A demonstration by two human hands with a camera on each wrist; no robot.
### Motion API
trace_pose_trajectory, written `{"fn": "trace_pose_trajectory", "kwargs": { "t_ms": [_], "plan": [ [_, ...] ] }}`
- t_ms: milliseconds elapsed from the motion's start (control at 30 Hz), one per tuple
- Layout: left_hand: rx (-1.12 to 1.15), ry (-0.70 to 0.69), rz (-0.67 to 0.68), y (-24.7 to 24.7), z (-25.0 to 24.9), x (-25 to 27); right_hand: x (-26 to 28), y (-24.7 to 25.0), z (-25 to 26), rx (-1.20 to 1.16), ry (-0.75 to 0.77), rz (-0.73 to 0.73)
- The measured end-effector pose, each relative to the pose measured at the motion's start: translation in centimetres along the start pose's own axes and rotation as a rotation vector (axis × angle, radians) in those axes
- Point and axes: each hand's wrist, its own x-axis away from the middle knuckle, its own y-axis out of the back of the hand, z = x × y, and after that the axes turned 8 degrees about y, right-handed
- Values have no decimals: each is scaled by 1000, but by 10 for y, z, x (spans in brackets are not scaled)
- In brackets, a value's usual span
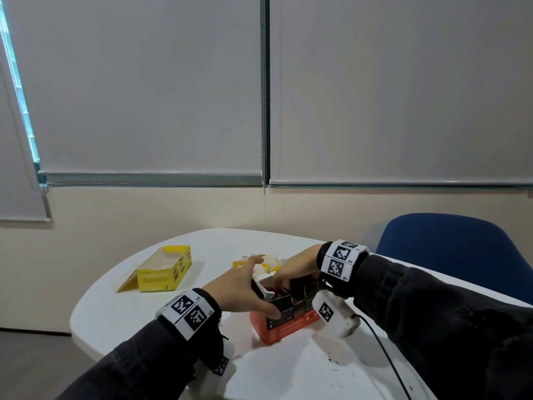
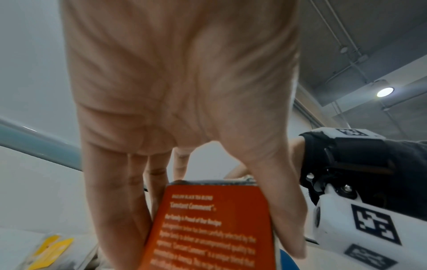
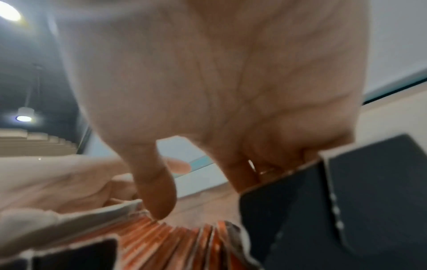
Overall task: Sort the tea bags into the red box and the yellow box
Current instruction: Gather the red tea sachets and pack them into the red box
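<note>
The red box (image 1: 288, 324) stands open on the white table (image 1: 129, 316), near me. My left hand (image 1: 265, 287) grips its left end, thumb on the near face and fingers (image 2: 115, 201) on the far side of the box (image 2: 212, 228). My right hand (image 1: 281, 281) reaches down into the box from above. Its thumb (image 3: 159, 204) touches the tops of the red tea bags (image 3: 166, 237) packed inside, and its fingertips are hidden behind a dark box flap (image 3: 335, 201). The yellow box (image 1: 164, 272) lies open at the far left. Yellow-and-white tea bags (image 1: 266, 262) are piled behind my hands.
A blue chair (image 1: 461, 255) stands at the table's far right edge. A black cable (image 1: 386, 359) runs across the near right of the table, and dark crumbs (image 1: 331, 360) lie beside it. Wall and window blinds are behind the table.
</note>
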Motion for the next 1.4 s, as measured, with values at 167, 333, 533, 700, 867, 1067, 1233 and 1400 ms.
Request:
{"fn": "trace_pose_trajectory", "kwargs": {
  "t_ms": [167,333,533,700,867,1067,1233,1400],
  "plan": [
    [-3,5,23,4,4,-1,1,19,-17,65,64,-379],
    [39,6,80,7,13,-5,4,37,-48,-90,-23,-430],
    [101,10,126,9,13,-5,-6,22,-85,-553,62,-318],
    [120,20,146,10,12,-7,2,23,-90,-817,236,-648],
    [126,26,157,11,10,-7,8,11,-98,-585,-43,-271],
    [132,34,166,11,8,-8,7,5,-95,-855,448,-703],
    [131,34,156,10,10,-10,32,-7,-98,-474,705,-607],
    [119,25,161,10,9,-9,45,-15,-105,-313,709,-572]
  ]
}}
